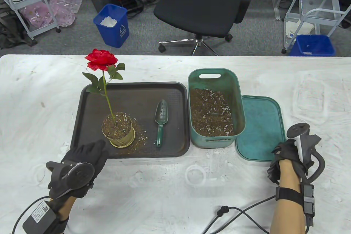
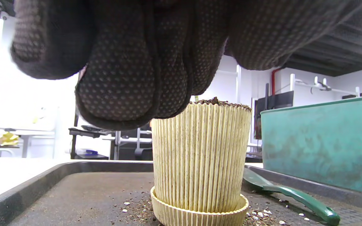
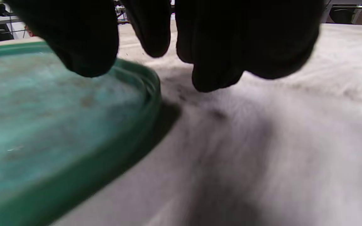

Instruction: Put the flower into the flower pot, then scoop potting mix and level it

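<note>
A red flower (image 1: 101,59) on a green stem stands upright in the ribbed cream flower pot (image 1: 118,132) (image 2: 200,157), which is filled to the rim with potting mix and sits on the dark tray (image 1: 131,94). A green scoop (image 1: 161,120) (image 2: 291,196) lies on the tray to the pot's right. The green bin (image 1: 215,80) (image 2: 322,141) holds potting mix. My left hand (image 1: 87,154) hovers just in front of the pot with fingers (image 2: 121,84) straight, holding nothing. My right hand (image 1: 282,153) rests near the green lid (image 1: 260,127) (image 3: 42,125), its fingers (image 3: 212,72) loosely curled and empty.
Loose mix is scattered on the tray around the pot. A cable (image 1: 238,212) trails across the white table (image 1: 175,190) at the front. An office chair (image 1: 203,6) and blue bins (image 1: 112,25) stand beyond the far edge.
</note>
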{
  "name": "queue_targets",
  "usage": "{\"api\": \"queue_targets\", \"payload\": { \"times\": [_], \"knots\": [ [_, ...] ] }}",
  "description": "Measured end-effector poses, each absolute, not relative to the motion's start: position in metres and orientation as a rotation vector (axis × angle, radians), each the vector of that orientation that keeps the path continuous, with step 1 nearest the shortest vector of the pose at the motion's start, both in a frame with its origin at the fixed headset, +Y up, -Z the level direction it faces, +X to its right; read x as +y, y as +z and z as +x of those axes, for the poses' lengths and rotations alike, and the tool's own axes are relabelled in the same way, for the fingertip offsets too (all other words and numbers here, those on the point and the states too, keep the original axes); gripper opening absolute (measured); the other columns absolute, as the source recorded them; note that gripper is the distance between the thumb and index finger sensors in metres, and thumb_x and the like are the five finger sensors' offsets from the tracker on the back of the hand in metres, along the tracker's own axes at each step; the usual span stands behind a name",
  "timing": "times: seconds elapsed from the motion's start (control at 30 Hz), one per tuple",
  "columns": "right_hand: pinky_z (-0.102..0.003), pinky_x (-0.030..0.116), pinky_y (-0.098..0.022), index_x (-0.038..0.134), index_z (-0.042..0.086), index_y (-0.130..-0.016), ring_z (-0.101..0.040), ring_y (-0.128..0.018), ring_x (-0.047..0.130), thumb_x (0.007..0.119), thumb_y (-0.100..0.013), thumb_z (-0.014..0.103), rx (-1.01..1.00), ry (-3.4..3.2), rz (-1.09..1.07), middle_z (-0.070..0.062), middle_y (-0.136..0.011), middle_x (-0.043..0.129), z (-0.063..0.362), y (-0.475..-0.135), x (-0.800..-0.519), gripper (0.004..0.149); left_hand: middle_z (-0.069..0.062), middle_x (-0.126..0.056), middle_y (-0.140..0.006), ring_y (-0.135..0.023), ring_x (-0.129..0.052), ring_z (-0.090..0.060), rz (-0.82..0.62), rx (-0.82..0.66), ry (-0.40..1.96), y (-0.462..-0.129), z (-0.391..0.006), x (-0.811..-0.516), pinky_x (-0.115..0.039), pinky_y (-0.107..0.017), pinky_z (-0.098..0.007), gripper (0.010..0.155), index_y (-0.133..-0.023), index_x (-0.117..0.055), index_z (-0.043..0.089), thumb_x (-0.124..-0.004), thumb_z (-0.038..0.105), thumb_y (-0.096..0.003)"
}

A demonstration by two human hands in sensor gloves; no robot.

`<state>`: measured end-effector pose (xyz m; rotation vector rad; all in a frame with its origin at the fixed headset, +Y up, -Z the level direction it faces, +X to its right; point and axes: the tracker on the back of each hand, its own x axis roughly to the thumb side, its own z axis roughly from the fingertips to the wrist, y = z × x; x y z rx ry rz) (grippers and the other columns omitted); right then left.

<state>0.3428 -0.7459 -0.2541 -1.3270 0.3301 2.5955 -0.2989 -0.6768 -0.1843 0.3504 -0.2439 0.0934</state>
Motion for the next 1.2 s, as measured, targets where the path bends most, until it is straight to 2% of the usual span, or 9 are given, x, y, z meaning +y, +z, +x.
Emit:
{"api": "queue_targets", "payload": {
  "times": [0.13, 0.27, 0.37, 0.47, 0.63, 0.73, 0.8, 0.9, 1.2],
  "knots": [
    [-0.041, 0.089, -0.026, 0.067, 0.013, -0.091, -0.032, -0.054, 0.095, 0.085, -0.04, 0.042, 0.297, 2.653, -1.381, -0.02, -0.092, 0.072, 0.339, -0.259, -0.752, 0.061, -0.003, -0.104, -0.069, -0.04, -0.114, -0.024, 0.34, -0.235, 0.096, -0.185, -0.3, -0.678, -0.094, -0.036, -0.042, 0.052, -0.08, -0.095, 0.022, -0.082, 0.053, -0.039],
    [-0.04, 0.089, -0.023, 0.077, 0.013, -0.081, -0.031, -0.049, 0.097, 0.086, -0.04, 0.034, 0.237, 2.672, -1.389, -0.018, -0.086, 0.08, 0.336, -0.264, -0.752, 0.047, -0.002, -0.104, -0.069, -0.04, -0.114, -0.024, 0.338, -0.233, 0.094, -0.185, -0.299, -0.677, -0.094, -0.036, -0.042, 0.052, -0.08, -0.095, 0.022, -0.082, 0.053, -0.0389],
    [-0.04, 0.092, -0.023, 0.076, 0.016, -0.082, -0.032, -0.05, 0.101, 0.084, -0.042, 0.034, 0.293, 2.691, -1.401, -0.018, -0.085, 0.084, 0.333, -0.267, -0.746, 0.045, -0.002, -0.104, -0.069, -0.04, -0.114, -0.024, 0.338, -0.229, 0.098, -0.186, -0.3, -0.677, -0.094, -0.036, -0.042, 0.052, -0.08, -0.095, 0.022, -0.082, 0.053, -0.0389],
    [-0.04, 0.094, -0.017, 0.073, 0.017, -0.085, -0.032, -0.043, 0.108, 0.081, -0.043, 0.032, 0.216, 2.691, -1.371, -0.015, -0.077, 0.093, 0.331, -0.268, -0.734, 0.046, -0.002, -0.104, -0.069, -0.04, -0.114, -0.024, 0.337, -0.226, 0.1, -0.186, -0.301, -0.677, -0.094, -0.036, -0.042, 0.052, -0.08, -0.095, 0.022, -0.082, 0.053, -0.039],
    [-0.047, 0.093, -0.027, 0.061, 0.015, -0.096, -0.033, -0.045, 0.104, 0.079, -0.041, 0.023, -0.027, 2.545, -1.239, -0.013, -0.075, 0.093, 0.336, -0.264, -0.714, 0.059, -0.002, -0.104, -0.069, -0.04, -0.114, -0.024, 0.342, -0.225, 0.104, -0.186, -0.301, -0.677, -0.094, -0.036, -0.042, 0.052, -0.08, -0.094, 0.022, -0.082, 0.053, -0.039],
    [-0.05, 0.091, -0.032, 0.055, 0.011, -0.099, -0.033, -0.047, 0.101, 0.089, -0.036, 0.026, -0.038, 2.36, -1.157, -0.013, -0.077, 0.088, 0.343, -0.262, -0.707, 0.074, -0.002, -0.104, -0.069, -0.04, -0.114, -0.024, 0.349, -0.226, 0.103, -0.186, -0.302, -0.676, -0.094, -0.036, -0.042, 0.052, -0.08, -0.094, 0.022, -0.082, 0.053, -0.0391],
    [-0.05, 0.092, -0.031, 0.059, 0.01, -0.098, -0.031, -0.045, 0.101, 0.093, -0.033, 0.025, -0.002, 2.297, -1.116, -0.012, -0.074, 0.089, 0.343, -0.262, -0.701, 0.075, -0.002, -0.104, -0.069, -0.04, -0.114, -0.024, 0.355, -0.226, 0.102, -0.186, -0.303, -0.676, -0.094, -0.036, -0.042, 0.052, -0.08, -0.094, 0.022, -0.082, 0.053, -0.0391],
    [-0.049, 0.093, -0.026, 0.079, 0.014, -0.085, -0.031, -0.041, 0.102, 0.095, -0.032, 0.021, -0.127, 2.247, -1.006, -0.013, -0.068, 0.092, 0.342, -0.26, -0.684, 0.056, -0.002, -0.104, -0.069, -0.04, -0.114, -0.024, 0.358, -0.224, 0.105, -0.185, -0.304, -0.675, -0.094, -0.036, -0.042, 0.052, -0.08, -0.094, 0.022, -0.082, 0.053, -0.0391],
    [-0.047, 0.093, -0.021, 0.082, 0.015, -0.082, -0.031, -0.036, 0.102, 0.095, -0.034, 0.021, -0.601, 2.552, -0.732, -0.013, -0.064, 0.094, 0.282, -0.245, -0.588, 0.051, -0.002, -0.104, -0.069, -0.04, -0.114, -0.024, 0.363, -0.227, 0.102, -0.185, -0.304, -0.675, -0.094, -0.037, -0.042, 0.052, -0.08, -0.094, 0.022, -0.082, 0.053, -0.0391]
  ]
}}
